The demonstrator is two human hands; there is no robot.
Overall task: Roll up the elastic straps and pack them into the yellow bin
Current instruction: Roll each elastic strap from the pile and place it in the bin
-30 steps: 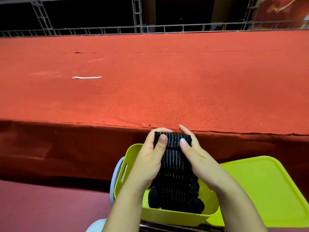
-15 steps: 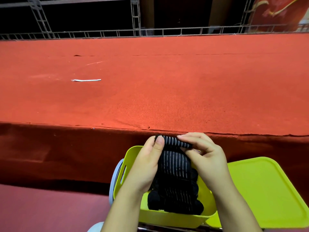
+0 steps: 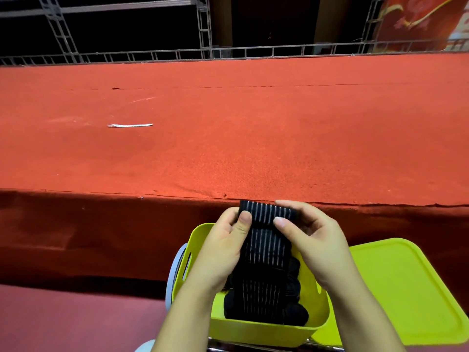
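Note:
A black elastic strap (image 3: 266,250) with thin white stripes hangs from my hands down into the yellow bin (image 3: 256,331). Its top end is curled into a small roll (image 3: 266,212) just above the bin. My left hand (image 3: 223,250) pinches the roll's left side with the thumb on top. My right hand (image 3: 314,237) holds the roll's right side between thumb and fingers. Dark rolled straps (image 3: 297,311) lie at the bottom of the bin, partly hidden by the hanging strap.
A yellow lid (image 3: 406,290) lies to the right of the bin. A red carpeted platform (image 3: 228,138) stretches ahead, its front edge just beyond my hands. A white strip (image 3: 129,125) lies on it at the left. Metal truss railing (image 3: 203,52) runs along the back.
The strap's top end has been rolled over further into a thicker roll. My right fingers moved from curled over the top to pinching the roll's right end.

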